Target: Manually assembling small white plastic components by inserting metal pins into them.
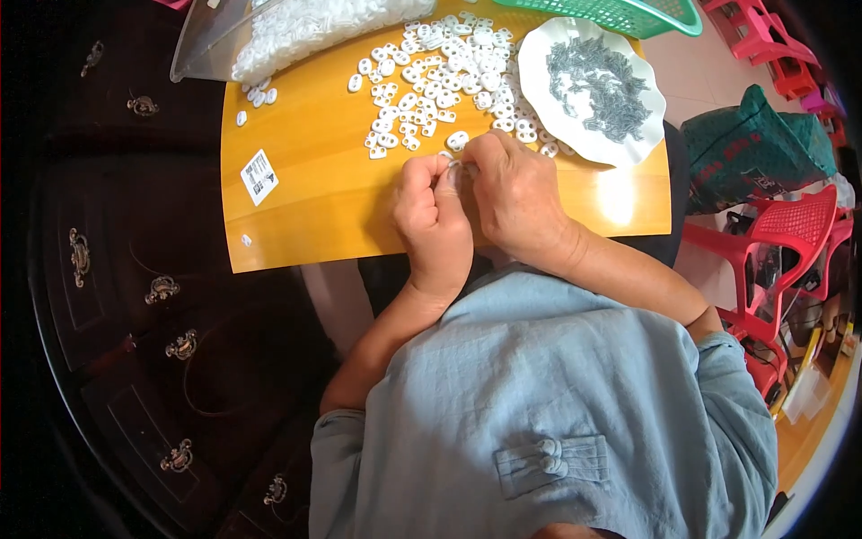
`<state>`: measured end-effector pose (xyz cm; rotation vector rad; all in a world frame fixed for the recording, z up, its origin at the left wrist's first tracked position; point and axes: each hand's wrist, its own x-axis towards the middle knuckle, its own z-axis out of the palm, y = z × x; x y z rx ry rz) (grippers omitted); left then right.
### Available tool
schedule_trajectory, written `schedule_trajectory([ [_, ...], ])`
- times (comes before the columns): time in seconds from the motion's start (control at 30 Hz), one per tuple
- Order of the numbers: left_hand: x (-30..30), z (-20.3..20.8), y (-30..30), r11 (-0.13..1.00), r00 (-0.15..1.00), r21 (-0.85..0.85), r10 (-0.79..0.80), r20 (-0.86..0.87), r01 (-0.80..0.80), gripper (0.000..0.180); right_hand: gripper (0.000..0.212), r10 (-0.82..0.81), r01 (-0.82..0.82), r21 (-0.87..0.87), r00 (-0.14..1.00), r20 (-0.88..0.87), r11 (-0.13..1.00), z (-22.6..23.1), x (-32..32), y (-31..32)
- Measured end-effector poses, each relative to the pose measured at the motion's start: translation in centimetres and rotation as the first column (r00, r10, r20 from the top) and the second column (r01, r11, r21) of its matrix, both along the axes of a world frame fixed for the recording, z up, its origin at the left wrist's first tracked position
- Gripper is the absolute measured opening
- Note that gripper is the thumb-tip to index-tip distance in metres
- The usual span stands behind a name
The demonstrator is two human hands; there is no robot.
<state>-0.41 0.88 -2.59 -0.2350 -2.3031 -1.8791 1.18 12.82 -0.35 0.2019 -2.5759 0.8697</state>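
Note:
Close to the middle of the yellow table [314, 202], my two hands meet at the fingertips. My left hand [431, 216] is closed, pinching a small white plastic piece [452, 163] between thumb and forefinger. Against it presses my right hand [521, 193], its fingers also closed; what they grip is hidden behind the knuckles. A loose white two-hole plastic piece [458, 141] lies just beyond my fingertips. Farther back spreads a pile of similar white two-hole pieces [449, 76]. To the right, a white wavy-rimmed plate [532, 67] holds many thin grey pieces [602, 85] that look like small springs.
A clear bin [211, 40] full of white pieces [323, 31] stands at the back left, and a green basket [620, 20] at the back right. A label sticker [259, 177] is on the table. Dark drawers [117, 314] flank the left; red chairs [772, 242] and a green bag [759, 148] the right.

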Motion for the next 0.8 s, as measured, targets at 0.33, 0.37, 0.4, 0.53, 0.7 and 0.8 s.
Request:
schedule_trajectory([
  [0.33, -0.4, 0.3, -0.4, 0.998, 0.999, -0.056, -0.042, -0.015, 0.041, 0.002, 0.010, 0.038, -0.036, -0.096, 0.999, 0.014, 0.995, -0.4, 0.1, 0.6],
  [0.37, -0.3, 0.6, -0.5, 0.998, 0.999, -0.058, -0.040, -0.020, 0.039, 0.002, 0.010, 0.084, -0.077, -0.220, 0.996, 0.019, 0.972, -0.5, 0.2, 1.0],
  [0.4, -0.2, 0.9, -0.6, 0.994, 0.988, 0.097, -0.066, 0.136, 0.054, 0.002, 0.010, 0.083, -0.078, -0.222, 0.996, 0.014, 0.972, -0.4, 0.4, 1.3],
  [0.53, -0.1, 2.2, -0.9, 0.947, 0.917, 0.320, -0.147, 0.370, 0.023, 0.004, 0.012, 0.098, -0.053, -0.469, 0.992, 0.073, 0.881, -0.1, 0.7, 1.6],
  [0.7, -0.5, 2.3, -1.0, 0.933, 0.908, 0.358, -0.176, 0.380, 0.031, 0.004, 0.012, 0.110, -0.094, -0.402, 0.994, 0.016, 0.911, -0.4, 0.4, 1.3],
  [0.8, -0.5, 2.5, -1.0, 0.928, 0.904, 0.371, -0.193, 0.380, 0.043, 0.004, 0.010, 0.122, -0.096, -0.387, 0.992, 0.042, 0.917, -0.1, 0.2, 1.3],
])
